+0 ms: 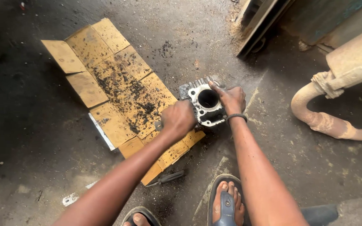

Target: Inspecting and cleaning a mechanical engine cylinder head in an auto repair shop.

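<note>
A grey metal engine cylinder block (206,109) with a round bore and cooling fins rests on the concrete floor at the edge of a flattened cardboard sheet (118,88). My right hand (232,98) grips the block's right side, thumb on its top face. My left hand (177,118) is closed around a small metal tool whose tip sticks out to the left, pressed against the block's left edge. Dark scrapings are scattered over the cardboard.
A screwdriver with a dark handle (167,178) lies on the floor near my feet in sandals (227,203). A rusty exhaust pipe (340,88) lies at the right. Boards and a wall base (260,21) stand at the top.
</note>
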